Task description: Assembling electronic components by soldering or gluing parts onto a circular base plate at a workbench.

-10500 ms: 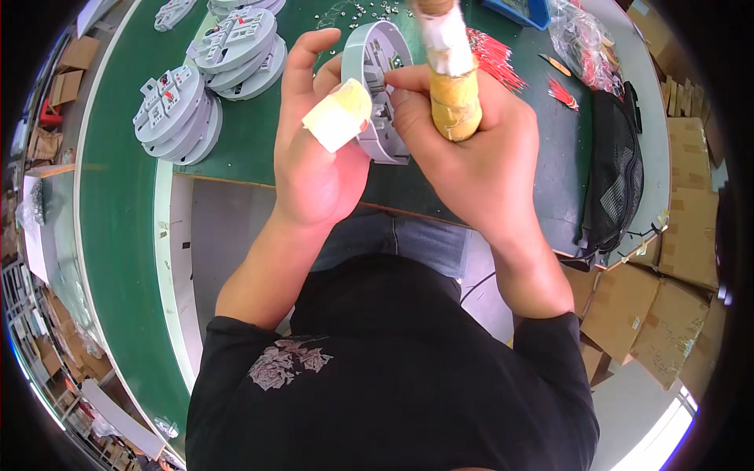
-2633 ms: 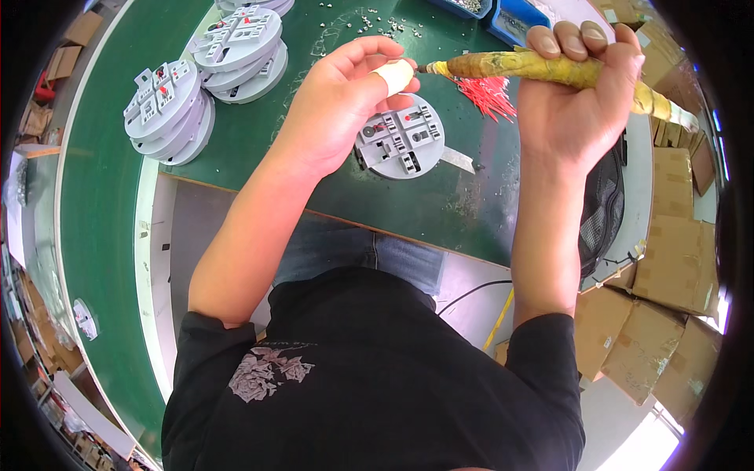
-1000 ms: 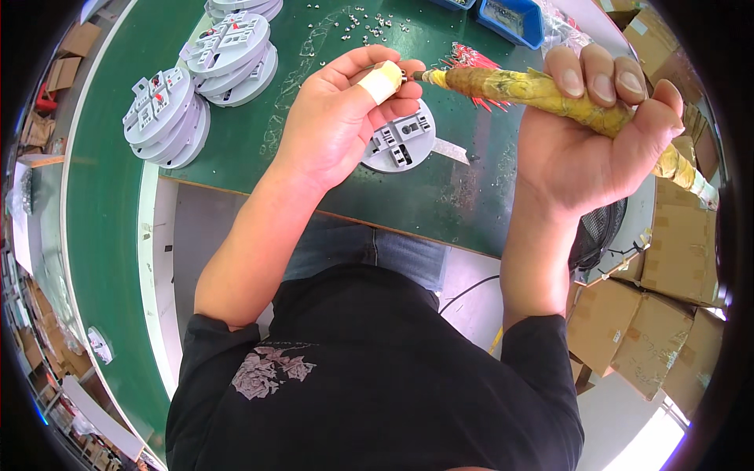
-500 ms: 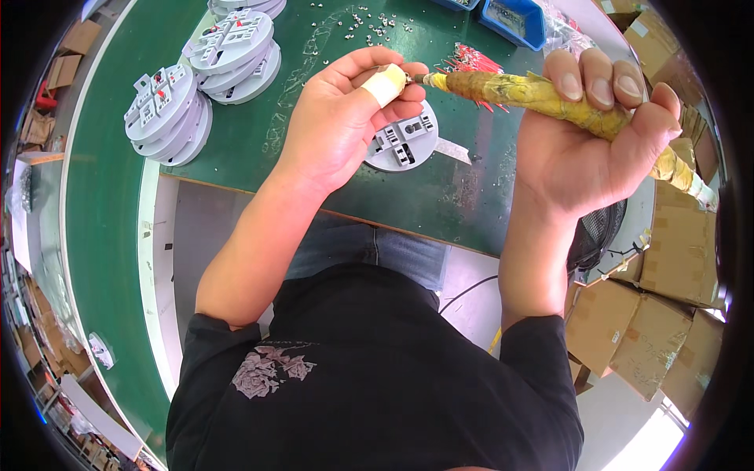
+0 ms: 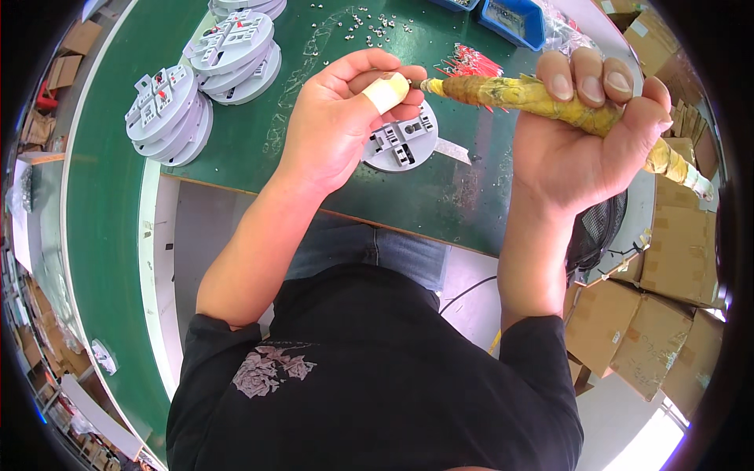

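My right hand (image 5: 589, 149) is closed round a long screwdriver (image 5: 503, 92) wrapped in worn yellow tape, its thin tip pointing left. At that tip, my left hand (image 5: 334, 122) is closed in a pinch, with pale tape round the thumb. What the pinch holds is too small and hidden to make out. Below the left fingers, a round grey plastic base (image 5: 408, 145) with metal contacts lies on the green table, partly covered by the hand.
Stacks of similar round bases (image 5: 169, 114) stand at the left. Loose small metal screws (image 5: 377, 30) are scattered at the back. Behind the screwdriver lies a bundle of red wires (image 5: 471, 61), with a blue bin (image 5: 512, 22) farther off. Cardboard boxes (image 5: 628, 337) are at the right.
My right hand and the screwdriver have shifted slightly left, the rear of the tool tipping up a little. The left hand stays nearly in place, fingers still pinched at the tip.
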A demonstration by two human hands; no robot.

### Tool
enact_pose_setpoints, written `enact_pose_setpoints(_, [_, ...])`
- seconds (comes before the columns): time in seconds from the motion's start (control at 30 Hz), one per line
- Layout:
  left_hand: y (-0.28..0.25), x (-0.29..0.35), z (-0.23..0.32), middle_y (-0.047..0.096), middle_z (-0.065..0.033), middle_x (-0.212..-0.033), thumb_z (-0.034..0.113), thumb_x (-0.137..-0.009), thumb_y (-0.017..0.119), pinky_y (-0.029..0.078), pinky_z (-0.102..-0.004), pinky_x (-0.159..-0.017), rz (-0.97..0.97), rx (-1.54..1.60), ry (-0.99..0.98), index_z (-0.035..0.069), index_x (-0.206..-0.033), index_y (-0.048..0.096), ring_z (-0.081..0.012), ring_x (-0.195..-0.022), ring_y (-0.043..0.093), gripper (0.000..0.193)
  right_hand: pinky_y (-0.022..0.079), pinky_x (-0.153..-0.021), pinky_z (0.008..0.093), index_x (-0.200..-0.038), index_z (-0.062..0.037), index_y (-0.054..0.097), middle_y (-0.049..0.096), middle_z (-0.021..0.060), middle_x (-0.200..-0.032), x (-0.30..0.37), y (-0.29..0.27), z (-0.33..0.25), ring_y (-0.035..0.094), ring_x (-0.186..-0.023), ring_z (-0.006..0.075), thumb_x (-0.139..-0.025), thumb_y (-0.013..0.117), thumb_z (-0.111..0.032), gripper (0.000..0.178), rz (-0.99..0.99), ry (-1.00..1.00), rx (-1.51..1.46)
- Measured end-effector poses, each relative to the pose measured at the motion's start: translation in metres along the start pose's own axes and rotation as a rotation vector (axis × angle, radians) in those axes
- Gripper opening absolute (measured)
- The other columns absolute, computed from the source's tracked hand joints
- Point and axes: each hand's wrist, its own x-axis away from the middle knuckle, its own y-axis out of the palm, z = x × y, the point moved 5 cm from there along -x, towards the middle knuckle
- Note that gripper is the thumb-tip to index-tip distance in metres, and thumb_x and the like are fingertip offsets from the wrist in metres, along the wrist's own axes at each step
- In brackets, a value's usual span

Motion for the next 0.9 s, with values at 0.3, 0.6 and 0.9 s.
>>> enact_pose_setpoints(0.3, [0.003,-0.003,-0.001,0.069,-0.0184,-0.115,-0.001,-0.095,0.062,0.06,-0.0361,-0.087,-0.007,0.071,-0.019,0.001,-0.114,0.061,-0.0226,-0.095,0.071,0.019,0.043,-0.068,0.0332,-0.104,-0.0244,0.068,0.061,-0.0043,-0.089,0.002,-0.004,-0.003,0.049,-0.08,0.0139,-0.096,0.068,-0.028,0.009,0.035,-0.034,0.0])
enact_pose_setpoints(0.6, [0.006,-0.007,-0.005,0.068,-0.0188,-0.115,-0.003,-0.093,0.061,0.061,-0.0349,-0.086,0.051,0.207,-0.139,0.001,-0.11,0.061,-0.0236,-0.096,0.071,0.017,0.044,-0.069,0.0325,-0.113,-0.0282,0.068,0.06,-0.0038,-0.094,0.009,0.011,-0.004,0.049,-0.082,0.0138,-0.1,0.063,-0.035,0.016,-0.096,-0.137,0.141])
enact_pose_setpoints(0.9, [0.005,-0.004,-0.012,0.069,-0.0195,-0.113,-0.003,-0.092,0.063,0.061,-0.0338,-0.085,0.061,0.354,-0.239,-0.001,-0.114,0.057,-0.0243,-0.094,0.072,0.023,0.047,-0.07,0.0322,-0.126,-0.0305,0.063,0.057,-0.0002,-0.11,0.048,0.042,-0.003,0.049,-0.085,0.015,-0.103,0.054,-0.045,0.029,-0.416,-0.284,0.389])
